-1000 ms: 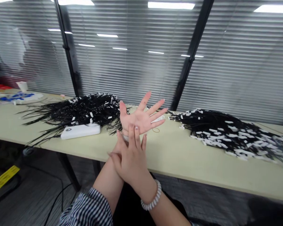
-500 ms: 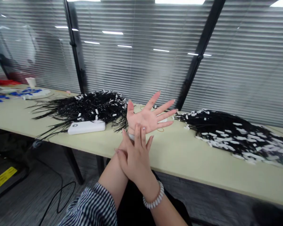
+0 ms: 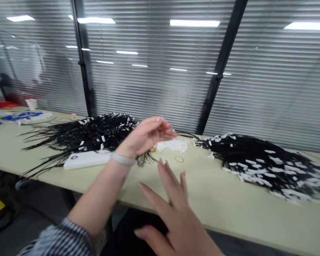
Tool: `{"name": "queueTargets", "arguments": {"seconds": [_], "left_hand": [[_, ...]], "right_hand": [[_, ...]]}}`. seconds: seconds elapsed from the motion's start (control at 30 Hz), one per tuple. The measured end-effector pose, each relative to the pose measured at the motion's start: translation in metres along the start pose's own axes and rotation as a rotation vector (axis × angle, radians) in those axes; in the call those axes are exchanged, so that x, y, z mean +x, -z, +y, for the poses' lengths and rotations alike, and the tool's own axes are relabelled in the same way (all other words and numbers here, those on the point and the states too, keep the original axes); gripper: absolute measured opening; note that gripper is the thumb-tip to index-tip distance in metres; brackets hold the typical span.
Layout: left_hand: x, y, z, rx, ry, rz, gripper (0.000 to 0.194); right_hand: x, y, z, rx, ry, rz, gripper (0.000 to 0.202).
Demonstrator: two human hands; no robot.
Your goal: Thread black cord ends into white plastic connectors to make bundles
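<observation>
My left hand [image 3: 148, 135] hovers over the table near the left heap of black strands, its fingers loosely bent and nothing seen in it. A pale band [image 3: 122, 159] circles that wrist. In front of the table's near part, my right hand [image 3: 173, 206] is in the air with its fingers spread, empty and slightly blurred. Just beyond my left fingers lies a pile of small white pieces [image 3: 173, 145]. A thin rubber band [image 3: 179, 159] rests on the tabletop between this pile and my right fingertips. The two hands are apart.
Black strands with white tags form a left heap [image 3: 96, 131] and a right heap [image 3: 256, 156]. A white power bank [image 3: 86, 159] lies before the left heap. Blue pieces [image 3: 24, 115] and a white cup [image 3: 31, 104] are far left. Blinds-backed glass [image 3: 149, 89] stands behind the table [image 3: 229, 199].
My right hand has let go of my left wrist and moved nearer to me, fingers spreading. My left hand has turned from an upright spread palm to a loosely bent shape.
</observation>
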State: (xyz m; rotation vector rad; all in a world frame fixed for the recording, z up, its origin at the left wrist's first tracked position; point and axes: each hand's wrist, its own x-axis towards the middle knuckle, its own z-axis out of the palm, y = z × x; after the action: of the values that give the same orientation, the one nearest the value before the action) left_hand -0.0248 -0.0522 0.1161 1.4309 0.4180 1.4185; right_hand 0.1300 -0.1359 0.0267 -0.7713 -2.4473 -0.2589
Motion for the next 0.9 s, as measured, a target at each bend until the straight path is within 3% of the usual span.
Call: {"name": "queueTargets", "arguments": {"seconds": [0.1,0.23,0.4,0.5,0.6,0.67,0.83,0.9], "left_hand": [[0.022,0.024,0.027,0.265,-0.116,0.034,0.023],[0.044,0.051,0.043,0.711,-0.193,0.247,0.033],[0.068,0.056,0.031,1.281,-0.272,0.161,0.035],[0.073,0.05,0.034,1.434,-0.424,0.234,0.033],[0.073,0.058,0.039,1.525,-0.57,0.339,0.026],[0.075,0.075,0.039,1.524,-0.573,0.33,0.023],[0.087,0.128,0.032,1.501,-0.367,0.295,0.055],[0.089,0.14,0.033,1.541,-0.297,0.283,0.052]], "right_hand": [[-0.015,0.03,0.034,-0.148,0.079,0.137,0.054],[-0.015,0.05,0.082,-0.25,0.086,0.209,0.049],[0.007,0.054,0.13,-0.298,0.072,0.139,0.045],[0.033,0.049,0.155,-0.237,0.028,-0.002,0.042],[0.07,0.032,0.174,-0.179,-0.031,-0.168,0.041],[0.1,0.013,0.179,-0.102,-0.019,-0.251,0.043],[0.184,-0.064,0.157,0.099,0.068,-0.317,0.035],[0.214,-0.099,0.141,0.134,0.07,-0.345,0.03]]}}
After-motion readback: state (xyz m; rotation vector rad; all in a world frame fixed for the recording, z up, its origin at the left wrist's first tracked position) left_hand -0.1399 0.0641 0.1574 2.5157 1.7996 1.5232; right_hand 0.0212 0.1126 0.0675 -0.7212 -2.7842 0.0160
